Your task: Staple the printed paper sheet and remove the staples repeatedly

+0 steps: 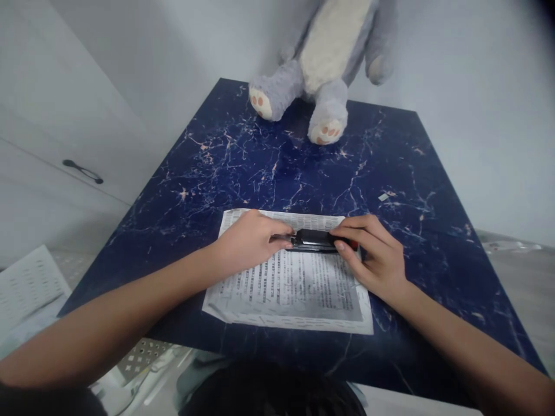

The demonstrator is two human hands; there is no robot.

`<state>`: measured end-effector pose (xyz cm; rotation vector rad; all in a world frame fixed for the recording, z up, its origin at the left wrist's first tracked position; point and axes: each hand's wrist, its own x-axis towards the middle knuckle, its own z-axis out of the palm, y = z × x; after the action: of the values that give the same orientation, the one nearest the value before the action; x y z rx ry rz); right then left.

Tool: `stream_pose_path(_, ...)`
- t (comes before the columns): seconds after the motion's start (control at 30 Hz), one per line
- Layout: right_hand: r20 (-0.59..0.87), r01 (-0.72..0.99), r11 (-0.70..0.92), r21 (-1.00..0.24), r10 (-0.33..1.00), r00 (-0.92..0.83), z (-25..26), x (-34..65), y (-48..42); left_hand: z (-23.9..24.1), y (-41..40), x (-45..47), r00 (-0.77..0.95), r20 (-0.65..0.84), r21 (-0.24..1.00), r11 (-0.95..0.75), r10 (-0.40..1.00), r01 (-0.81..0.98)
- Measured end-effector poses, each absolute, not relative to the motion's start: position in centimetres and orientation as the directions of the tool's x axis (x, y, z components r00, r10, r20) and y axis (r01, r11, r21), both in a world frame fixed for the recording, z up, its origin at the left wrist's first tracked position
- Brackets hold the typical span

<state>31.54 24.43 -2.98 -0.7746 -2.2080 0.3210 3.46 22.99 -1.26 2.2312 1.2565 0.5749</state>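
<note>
A black stapler point(314, 238) lies crosswise over the upper part of a stack of printed sheets point(299, 289). My left hand point(249, 240) pinches a thin dark part at the stapler's left end between thumb and fingers. At the opposite end, the thumb and fingers of my right hand point(375, 254) grip the body, where a bit of red shows under the fingertips. Both hands rest over the paper, which is covered in dense small text.
A grey plush toy point(333, 46) with pale foot pads sits at the back of the dark blue marble-patterned table point(277, 173). A small pale scrap point(384, 197) lies to the right. White drawers with a black handle point(82, 171) stand at left.
</note>
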Motion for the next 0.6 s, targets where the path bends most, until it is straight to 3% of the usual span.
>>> stream_pose_path(0.4,0.528,0.449,0.753,-0.482,0.658,-0.537,-2.88,31.74,24.5,-1.6,22.4,3.6,0.508,0.233,0.572,-0.539,0.829,0.618)
stream_pose_path(0.6,0.519,0.436,0.749,-0.499,0.661,-0.542,-2.85,31.7,24.55,-1.38,22.56,3.7,0.491,0.19,0.586,-0.5,0.85,0.638)
